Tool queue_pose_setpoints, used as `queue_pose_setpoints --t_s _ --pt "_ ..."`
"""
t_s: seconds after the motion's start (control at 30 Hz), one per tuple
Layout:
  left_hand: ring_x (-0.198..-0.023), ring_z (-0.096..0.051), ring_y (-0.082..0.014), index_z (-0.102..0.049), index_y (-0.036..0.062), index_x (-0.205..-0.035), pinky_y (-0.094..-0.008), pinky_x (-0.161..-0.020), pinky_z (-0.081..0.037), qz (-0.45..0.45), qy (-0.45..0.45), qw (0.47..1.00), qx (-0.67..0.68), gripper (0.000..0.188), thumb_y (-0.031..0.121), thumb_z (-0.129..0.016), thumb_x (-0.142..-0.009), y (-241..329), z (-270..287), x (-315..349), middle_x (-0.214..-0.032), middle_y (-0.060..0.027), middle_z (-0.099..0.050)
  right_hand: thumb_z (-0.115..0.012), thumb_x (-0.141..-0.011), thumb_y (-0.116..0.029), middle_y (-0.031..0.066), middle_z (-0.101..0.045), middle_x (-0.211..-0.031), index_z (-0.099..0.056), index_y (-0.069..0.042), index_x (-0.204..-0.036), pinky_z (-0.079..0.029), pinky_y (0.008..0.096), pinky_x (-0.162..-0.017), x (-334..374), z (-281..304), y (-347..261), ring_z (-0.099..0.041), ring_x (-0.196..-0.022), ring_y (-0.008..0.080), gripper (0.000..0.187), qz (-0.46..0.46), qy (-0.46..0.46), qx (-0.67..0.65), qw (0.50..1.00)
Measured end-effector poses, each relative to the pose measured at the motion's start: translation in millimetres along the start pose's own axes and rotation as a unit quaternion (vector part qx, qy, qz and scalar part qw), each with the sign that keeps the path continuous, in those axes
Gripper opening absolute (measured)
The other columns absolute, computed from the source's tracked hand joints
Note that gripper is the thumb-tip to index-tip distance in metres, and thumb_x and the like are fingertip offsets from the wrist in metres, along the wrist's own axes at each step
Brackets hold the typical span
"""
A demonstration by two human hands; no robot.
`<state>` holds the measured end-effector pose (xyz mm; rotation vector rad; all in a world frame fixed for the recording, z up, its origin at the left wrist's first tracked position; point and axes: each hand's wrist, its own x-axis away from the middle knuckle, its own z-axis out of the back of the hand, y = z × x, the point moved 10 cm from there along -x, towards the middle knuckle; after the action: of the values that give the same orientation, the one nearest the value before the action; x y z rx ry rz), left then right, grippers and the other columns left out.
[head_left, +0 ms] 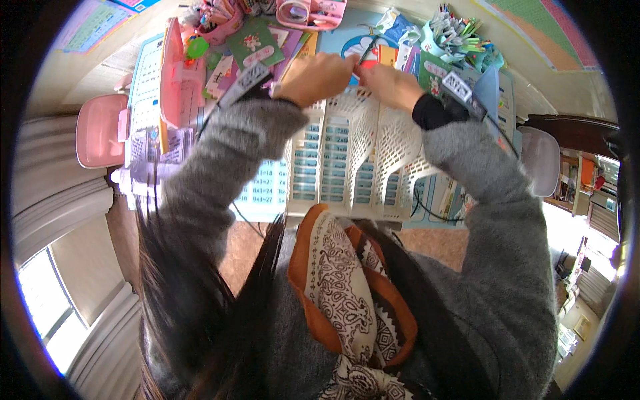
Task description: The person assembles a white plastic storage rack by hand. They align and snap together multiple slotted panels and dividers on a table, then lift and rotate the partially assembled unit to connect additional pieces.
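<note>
My left hand [317, 79] and my right hand [390, 85] meet above the far end of a white perforated plastic organizer [365, 123]. Both are closed, their fingertips almost touching. A thin dark thing [369, 48] sticks up from between them; I cannot tell what it is or which hand grips it. The organizer has several slotted dividers and lies on the desk, its near end toward me. My fingers' undersides are hidden. Grey sleeves cover both forearms, and a small device is strapped at each wrist.
A blue desk mat [263, 193] with printed tables lies under the organizer. Booklets [252, 45], a pink box [311, 13] and a pen holder [453, 37] crowd the far side. A pink stand [172, 77] is at left. A black cable [433, 215] lies near right. Chairs flank the desk.
</note>
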<state>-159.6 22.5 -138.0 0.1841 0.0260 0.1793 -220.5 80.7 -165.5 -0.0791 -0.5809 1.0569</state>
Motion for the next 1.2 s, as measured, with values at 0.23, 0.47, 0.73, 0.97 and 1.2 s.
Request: queue_pose_setpoints --t_s 0.23,0.47,0.73,0.97,1.2 --pt "-0.071 -0.065 -0.0338 -0.052 0.0122 -0.123 -0.0471 -0.055 -0.051 -0.002 0.005 1.0 0.004 0.03 0.019 -0.044 -0.095 6 9 -2 -0.077 -0.0158 -0.065 -0.032 -0.093 -0.053 0.0159 -0.068 -0.092 -0.068 -0.008 -0.088 -0.049 0.0437 -0.077 -1 2 10 -0.065 -0.086 0.0342 0.058 -0.018 0.08 0.039 0.996" --pt "-0.067 -0.066 -0.0331 -0.059 0.0117 -0.104 -0.0461 -0.054 -0.052 -0.023 0.2 0.979 0.016 0.021 0.019 -0.044 -0.091 -8 40 7 -0.076 -0.015 -0.065 -0.045 -0.092 -0.046 0.0143 -0.067 -0.087 -0.066 -0.007 -0.098 -0.049 0.037 -0.072 -14 33 -9 -0.065 -0.077 0.0301 0.045 0.16 0.084 -0.098 0.979" --pt "-0.074 -0.068 -0.0303 -0.062 0.0162 -0.109 -0.0427 -0.059 -0.055 0.015 0.127 0.99 -0.063 0.027 0.027 -0.041 -0.095 -20 40 17 -0.085 -0.0125 -0.068 -0.031 -0.091 -0.062 0.0118 -0.068 -0.088 -0.066 -0.006 -0.097 -0.047 0.0376 -0.073 -26 21 -11 -0.064 -0.078 0.0302 0.067 0.059 0.09 -0.034 0.994" --pt "-0.09 -0.066 -0.0327 -0.068 0.0105 -0.097 -0.0456 -0.077 -0.051 0.165 0.099 0.979 0.07 0.048 0.043 -0.032 -0.095 -48 13 22 -0.098 -0.0165 -0.068 -0.051 -0.095 -0.024 0.014 -0.065 -0.093 -0.061 -0.001 -0.108 -0.047 0.0302 -0.068 16 122 -49 -0.062 -0.08 0.0189 0.028 0.178 0.324 -0.202 0.907" --pt "-0.072 -0.067 -0.0337 -0.062 0.0145 -0.092 -0.0466 -0.06 -0.054 0.085 0.145 0.984 -0.052 0.022 0.026 -0.043 -0.092 -25 21 23 -0.082 -0.0129 -0.068 -0.043 -0.094 -0.045 0.0219 -0.062 -0.103 -0.058 0.0 -0.1 -0.045 0.0438 -0.082 -25 36 -5 -0.057 -0.098 0.0391 0.048 0.097 0.29 -0.008 0.952"
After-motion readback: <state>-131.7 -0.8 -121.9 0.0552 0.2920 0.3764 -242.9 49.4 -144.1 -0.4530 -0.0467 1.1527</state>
